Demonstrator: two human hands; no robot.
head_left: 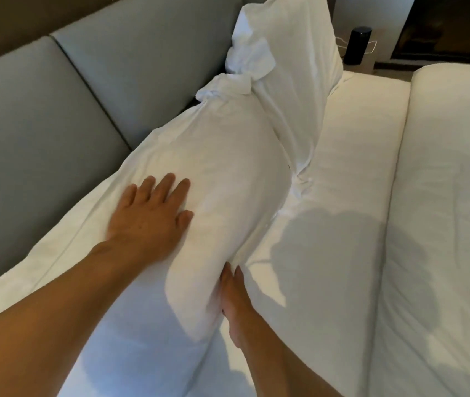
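A plump white pillow [222, 173] lies on the bed against the grey padded headboard [90, 90], its far end bunched into a twist. My left hand [149, 213] presses flat on the pillow's top with fingers spread. My right hand [235, 299] lies against the pillow's near right edge, fingers straight and tucked partly under the fabric, where the fingertips are hidden. A second white pillow [294, 67] stands upright behind the first, leaning on the headboard.
A white sheet [342, 196] covers the mattress. A thick white duvet [451, 181] is folded back along the right side. A black cylinder [358, 45] stands on a bedside surface at the far end, beside a dark framed panel [443, 27].
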